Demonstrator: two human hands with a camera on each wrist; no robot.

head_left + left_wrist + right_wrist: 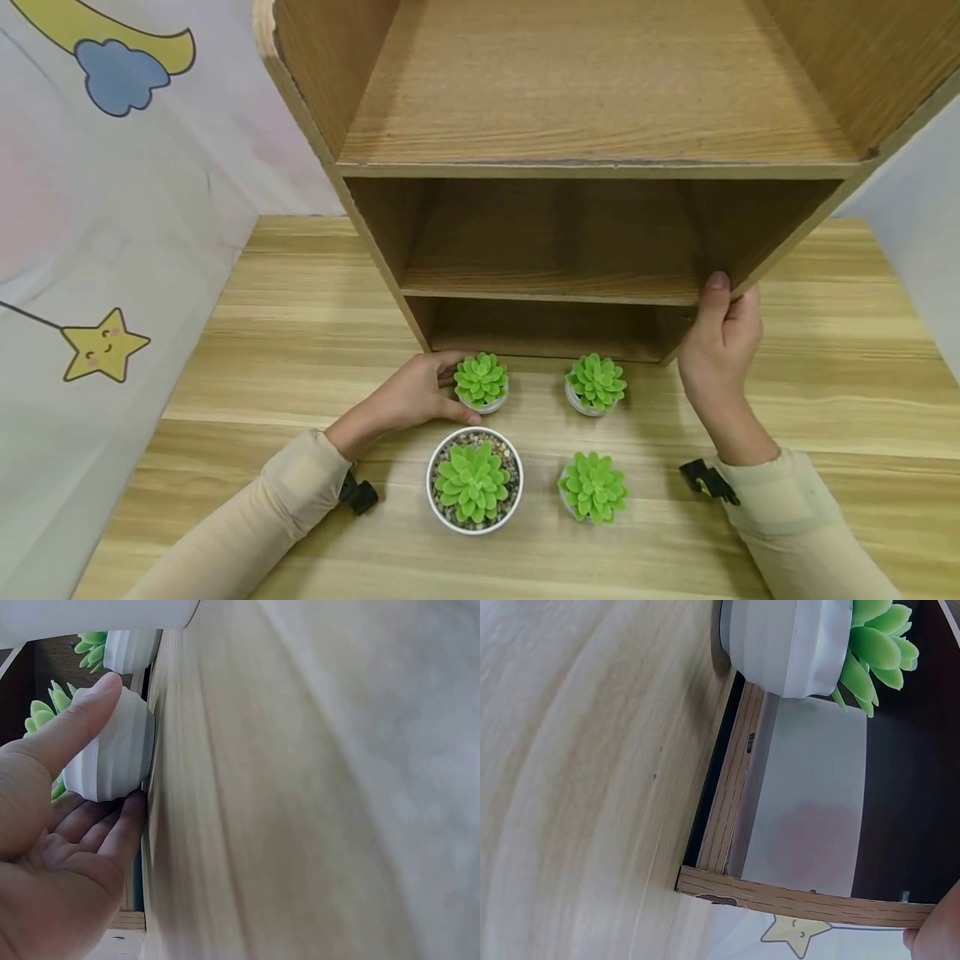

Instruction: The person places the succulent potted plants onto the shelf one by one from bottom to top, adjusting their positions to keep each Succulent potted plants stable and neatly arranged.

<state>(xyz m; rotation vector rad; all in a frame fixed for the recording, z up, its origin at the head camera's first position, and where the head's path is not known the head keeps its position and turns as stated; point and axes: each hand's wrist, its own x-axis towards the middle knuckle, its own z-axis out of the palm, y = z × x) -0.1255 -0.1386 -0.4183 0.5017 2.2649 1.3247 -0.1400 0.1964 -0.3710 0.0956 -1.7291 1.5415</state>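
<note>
In the head view my left hand (411, 393) is around a small potted succulent (482, 380) in front of the shelf. The left wrist view shows the thumb (88, 712) on the ribbed white pot (120, 750), with the fingers curled along its other side. The pot stands on the table. My right hand (718, 354) grips the right side panel of the wooden shelf (600, 171), thumb inside and fingers outside. In the right wrist view only a bit of that hand (939, 930) shows at the lower right, by the panel's edge.
On the wooden table (285, 283) stand a second small succulent (596, 383), another nearer the front (594, 487), and a larger white pot with a succulent in gravel (472, 481). A patterned cloth (172, 192) lines the left side.
</note>
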